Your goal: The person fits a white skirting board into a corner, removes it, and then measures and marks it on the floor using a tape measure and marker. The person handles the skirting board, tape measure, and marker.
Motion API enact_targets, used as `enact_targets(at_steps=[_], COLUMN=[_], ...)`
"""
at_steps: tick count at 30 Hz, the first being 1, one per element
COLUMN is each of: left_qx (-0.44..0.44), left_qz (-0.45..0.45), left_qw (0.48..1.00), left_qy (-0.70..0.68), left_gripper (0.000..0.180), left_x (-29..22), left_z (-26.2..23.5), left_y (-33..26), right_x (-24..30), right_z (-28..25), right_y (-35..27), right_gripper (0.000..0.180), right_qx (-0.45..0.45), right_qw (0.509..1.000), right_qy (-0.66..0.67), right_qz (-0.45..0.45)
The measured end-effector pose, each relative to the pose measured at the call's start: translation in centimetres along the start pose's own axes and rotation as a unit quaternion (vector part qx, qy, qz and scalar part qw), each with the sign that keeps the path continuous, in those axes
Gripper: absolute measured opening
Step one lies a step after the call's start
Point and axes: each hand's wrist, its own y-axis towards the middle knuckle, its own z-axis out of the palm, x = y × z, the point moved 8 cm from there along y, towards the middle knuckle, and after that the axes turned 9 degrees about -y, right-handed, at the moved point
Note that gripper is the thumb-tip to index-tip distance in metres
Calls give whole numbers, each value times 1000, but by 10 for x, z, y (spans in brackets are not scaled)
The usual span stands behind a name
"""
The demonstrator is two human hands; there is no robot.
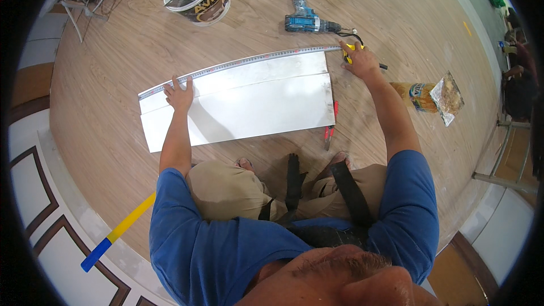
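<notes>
A white panel [260, 107] with a lengthwise seam lies on the floor in front of my knees. Along its far edge runs the extended blade [243, 63] of a tape measure. My left hand [179, 95], fingers spread, rests over the blade near the panel's left end. Just past the right end, my right hand [361, 61] is closed over the yellow-and-black tape measure [347, 52], partly hiding its case. A red-handled tool [330, 127], perhaps pliers, lies against the panel's right edge.
Beyond my right hand lies a blue cordless drill [302, 21]. A white bucket [212, 8] holding tools stands at the far left. To the right is a labelled container [416, 95] with a crumpled silvery piece [447, 99]. A yellow-and-blue bar [122, 228] lies at lower left.
</notes>
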Motion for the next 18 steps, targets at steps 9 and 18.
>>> enact_targets(at_steps=[9,18], left_qx=[-6,-5], left_qz=[3,2], left_qw=[1000,1000], left_qy=[7,-1], left_gripper=[94,93], left_x=[4,3], left_z=[4,3], left_y=[4,3], right_x=[0,-1], right_z=[0,-1], right_y=[1,1], right_gripper=[90,92], right_qx=[15,20], right_qw=[1000,1000], right_qy=[-7,-4], right_qz=[-3,-5])
